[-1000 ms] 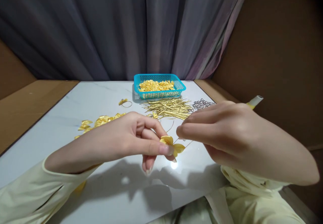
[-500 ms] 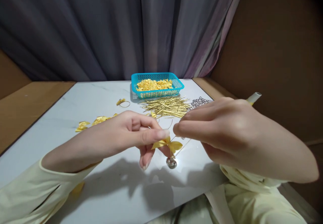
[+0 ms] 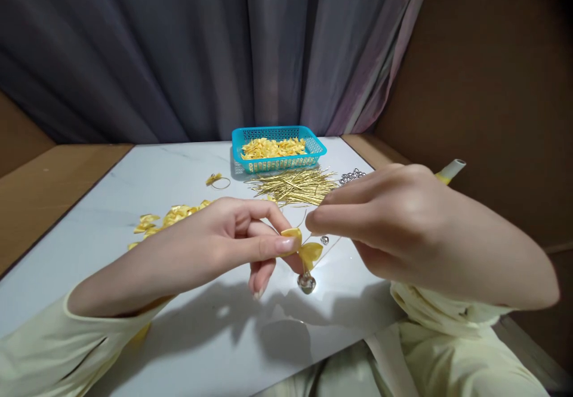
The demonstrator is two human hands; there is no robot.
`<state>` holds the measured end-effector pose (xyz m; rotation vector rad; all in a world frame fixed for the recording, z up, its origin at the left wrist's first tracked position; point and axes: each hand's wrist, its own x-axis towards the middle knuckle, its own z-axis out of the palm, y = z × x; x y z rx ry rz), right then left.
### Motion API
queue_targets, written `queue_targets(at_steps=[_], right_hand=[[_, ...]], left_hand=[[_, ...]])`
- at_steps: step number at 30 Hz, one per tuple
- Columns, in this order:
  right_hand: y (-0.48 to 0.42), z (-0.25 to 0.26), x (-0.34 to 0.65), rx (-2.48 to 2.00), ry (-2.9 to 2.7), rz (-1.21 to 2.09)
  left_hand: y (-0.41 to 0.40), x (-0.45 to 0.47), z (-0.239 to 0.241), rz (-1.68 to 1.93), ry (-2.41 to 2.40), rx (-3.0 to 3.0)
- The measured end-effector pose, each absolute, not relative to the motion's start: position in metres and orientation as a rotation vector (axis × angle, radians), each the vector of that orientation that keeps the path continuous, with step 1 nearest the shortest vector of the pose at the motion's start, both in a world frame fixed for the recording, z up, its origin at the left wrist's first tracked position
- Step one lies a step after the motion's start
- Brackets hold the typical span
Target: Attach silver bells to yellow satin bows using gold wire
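Note:
Between the thumb and fingers of my left hand (image 3: pixel 244 236) is a yellow ribbon bow (image 3: pixel 310 255), pinched at its left loop. A shiny silver jingle bell (image 3: pixel 307 282) hangs just under the bow. Thin gold wire runs from the bow up toward my right hand (image 3: pixel 380 215), whose fingertips are closed together beside it. The tips of the right fingers are partly turned away, but the wire ends at them. On the table behind the bow lies a loose small bell (image 3: pixel 324 240).
A blue basket (image 3: pixel 280 165) of yellow bows stands at the back. Before it lie a pile of gold wire ties (image 3: pixel 295 187) and several silver bells (image 3: pixel 352 175). More yellow bows (image 3: pixel 179 212) and a finished-looking bow with a wire loop (image 3: pixel 219 182) lie at left.
The bow has turned in my left fingers, its left loop now standing up by the thumb. The bell has risen slightly, and my right hand has shifted a little left.

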<state>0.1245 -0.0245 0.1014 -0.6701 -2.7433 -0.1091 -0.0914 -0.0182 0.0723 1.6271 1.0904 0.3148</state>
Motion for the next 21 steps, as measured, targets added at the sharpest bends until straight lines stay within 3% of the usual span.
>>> queue_targets(at_steps=[10, 21], right_hand=[[-0.024, 0.102, 0.122, -0.775, -2.911, -0.298], [-0.012, 0.100, 0.121, -0.633, -2.917, -0.221]], left_hand=[[-0.022, -0.086, 0.072, 0.427, 1.147, 1.705], [-0.023, -0.087, 0.070, 0.469, 1.173, 1.705]])
